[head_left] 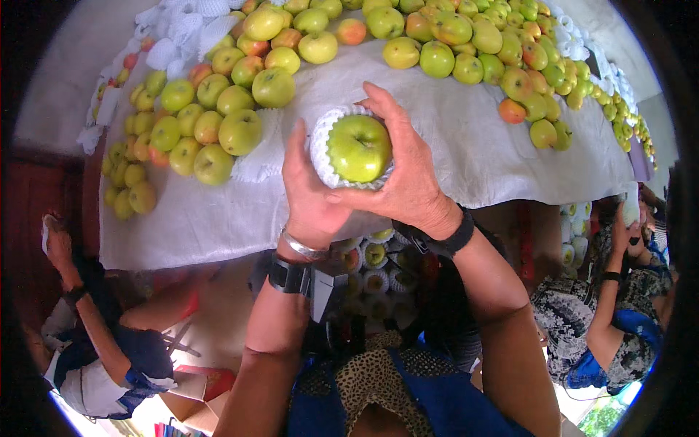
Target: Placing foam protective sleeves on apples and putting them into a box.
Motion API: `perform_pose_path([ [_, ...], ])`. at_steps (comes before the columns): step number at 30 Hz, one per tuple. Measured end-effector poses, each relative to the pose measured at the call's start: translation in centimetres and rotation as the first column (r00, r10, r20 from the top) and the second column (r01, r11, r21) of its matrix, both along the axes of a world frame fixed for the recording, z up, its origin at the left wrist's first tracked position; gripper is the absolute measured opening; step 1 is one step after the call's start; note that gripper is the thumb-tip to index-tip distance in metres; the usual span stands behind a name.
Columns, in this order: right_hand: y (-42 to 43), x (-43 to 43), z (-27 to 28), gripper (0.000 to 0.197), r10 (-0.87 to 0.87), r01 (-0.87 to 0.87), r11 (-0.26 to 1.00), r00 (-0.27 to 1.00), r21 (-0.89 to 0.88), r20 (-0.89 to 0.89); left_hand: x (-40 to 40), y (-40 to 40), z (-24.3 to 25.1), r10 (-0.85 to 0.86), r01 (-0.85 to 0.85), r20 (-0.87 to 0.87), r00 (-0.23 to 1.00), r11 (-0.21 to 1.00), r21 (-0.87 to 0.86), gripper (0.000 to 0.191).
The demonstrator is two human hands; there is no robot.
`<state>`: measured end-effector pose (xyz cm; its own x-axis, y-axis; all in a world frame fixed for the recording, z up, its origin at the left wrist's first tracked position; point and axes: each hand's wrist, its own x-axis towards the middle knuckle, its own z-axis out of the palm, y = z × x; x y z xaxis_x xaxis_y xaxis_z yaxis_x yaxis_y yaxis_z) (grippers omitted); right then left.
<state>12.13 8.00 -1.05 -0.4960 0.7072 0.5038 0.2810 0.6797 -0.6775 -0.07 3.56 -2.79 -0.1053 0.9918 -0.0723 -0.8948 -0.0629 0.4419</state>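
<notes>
A green apple (359, 148) in a white foam net sleeve (322, 147) is held between my two hands, above the near part of a cloth-covered table (469, 158). My left hand (311, 188) supports the sleeve from the left and below. My right hand (401, 158) curls round the right side, its fingers at the top and its thumb along the lower edge. The top of the apple shows in the sleeve's opening. Another white foam sleeve (262, 150) lies on the cloth to the left, partly under loose apples.
Loose green and reddish apples (210, 125) cover the table's left and far parts, with more (491, 43) at the right. White foam sleeves (185, 24) are heaped at the far left. Sleeved apples (375, 254) sit below the table edge. A person (104, 338) is at left, another (606, 306) at right.
</notes>
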Motion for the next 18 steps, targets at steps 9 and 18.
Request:
perform_pose_path([
  [9,0.2,-0.6,0.4,0.113,-0.013,0.011,0.996,1.0,0.084,0.023,-0.1,-0.8,-1.1,0.179,-0.155,-0.471,0.864,0.984,0.09,0.039],
  [18,-0.7,-0.4,0.0,0.111,-0.035,0.037,0.998,0.999,0.044,-0.034,0.0,-1.1,-1.1,0.143,-0.157,-0.416,0.898,0.988,0.001,0.036],
])
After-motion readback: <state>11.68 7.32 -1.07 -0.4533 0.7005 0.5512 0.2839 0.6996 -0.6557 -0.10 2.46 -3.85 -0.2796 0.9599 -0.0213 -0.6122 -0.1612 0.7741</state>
